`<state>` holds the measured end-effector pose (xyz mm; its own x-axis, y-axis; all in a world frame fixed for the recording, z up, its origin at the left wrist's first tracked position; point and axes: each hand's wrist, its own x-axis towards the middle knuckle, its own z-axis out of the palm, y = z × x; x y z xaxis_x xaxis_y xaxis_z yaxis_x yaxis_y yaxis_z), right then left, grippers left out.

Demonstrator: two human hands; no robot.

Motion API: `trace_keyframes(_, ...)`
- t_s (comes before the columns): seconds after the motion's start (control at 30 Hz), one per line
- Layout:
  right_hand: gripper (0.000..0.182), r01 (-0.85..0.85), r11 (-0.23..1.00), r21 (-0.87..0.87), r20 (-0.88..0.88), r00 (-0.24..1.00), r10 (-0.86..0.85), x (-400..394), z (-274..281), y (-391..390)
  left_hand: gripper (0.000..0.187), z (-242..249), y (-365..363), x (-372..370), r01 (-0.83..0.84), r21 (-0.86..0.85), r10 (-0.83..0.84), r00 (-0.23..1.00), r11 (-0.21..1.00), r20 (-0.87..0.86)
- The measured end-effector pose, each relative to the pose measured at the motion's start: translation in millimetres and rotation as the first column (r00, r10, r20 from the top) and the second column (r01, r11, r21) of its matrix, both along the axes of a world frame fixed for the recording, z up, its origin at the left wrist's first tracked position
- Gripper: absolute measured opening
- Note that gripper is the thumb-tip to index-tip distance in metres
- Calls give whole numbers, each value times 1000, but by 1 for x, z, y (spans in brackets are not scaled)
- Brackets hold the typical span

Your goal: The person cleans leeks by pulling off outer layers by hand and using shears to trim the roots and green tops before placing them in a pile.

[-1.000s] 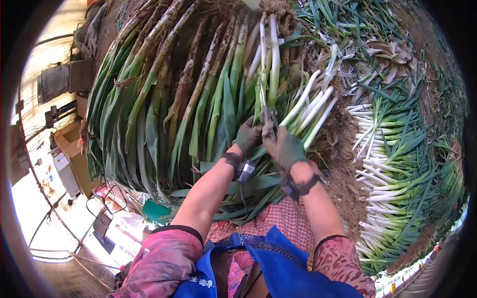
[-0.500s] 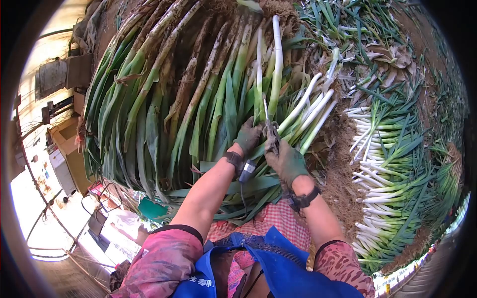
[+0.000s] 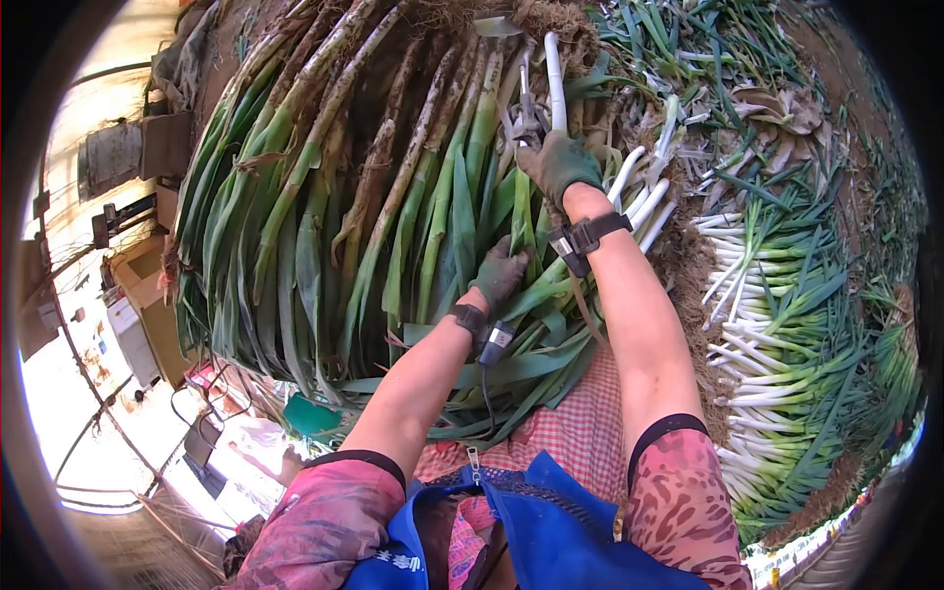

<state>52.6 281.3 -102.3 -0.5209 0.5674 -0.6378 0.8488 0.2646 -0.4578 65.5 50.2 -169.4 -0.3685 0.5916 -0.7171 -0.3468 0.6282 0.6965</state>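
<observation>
Our right hand (image 3: pixel 560 165) has moved up, clenching metal tool (image 3: pixel 530 124); left hand (image 3: pixel 501 273) grasps leek leaves (image 3: pixel 523 214); we judge tool pass underway, next needs steady hold

We curl our left hand (image 3: pixel 500 272) around green leaves (image 3: pixel 521 211), while our right hand (image 3: pixel 560 165), farther forward, grips a metal tool (image 3: pixel 527 118) just beside a white stalk (image 3: pixel 556 79). Both our hands wear dark green, soiled gloves. To the left of our hands lies a broad heap of leeks (image 3: pixel 324 197), their stems brown with soil and their leaves trailing toward us. Several clean white stems (image 3: pixel 644 197) fan out to the right of our right hand. Well apart, farther right, we have a long row of cleaned stalks (image 3: pixel 757 374), white ends toward our hands. Nearer us than our hands is a red-checked cloth (image 3: pixel 580 403).
</observation>
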Motion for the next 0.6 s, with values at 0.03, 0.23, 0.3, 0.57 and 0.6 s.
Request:
trace_keyframes(0.03, 58, -19, 1000, -1, 9, 1000, 19, -1, 1, 0, 47, 3, 2, 0, 11, -2, -11, 1000, 1000, -12)
trace_keyframes(0.23, 52, -79, 996, -30, 126, 989, 83, 45, 6, -17, 46, 4, 11, 9, 81, -36, -86, 982, 996, -169)
trace_keyframes(0.3, 50, -51, 999, 12, 183, 982, 48, 72, 9, -17, 39, -2, 16, 27, 216, 22, -210, 965, 976, -154)
trace_keyframes(0.57, 56, 130, 991, 11, 237, 963, -129, 132, -19, -12, 64, 64, 51, 19, 675, -267, -725, 623, 688, -293)
trace_keyframes(0.6, 55, 128, 991, -24, 186, 975, -122, 130, -20, -19, 62, 69, 45, 13, 668, -288, -709, 524, 686, -472)
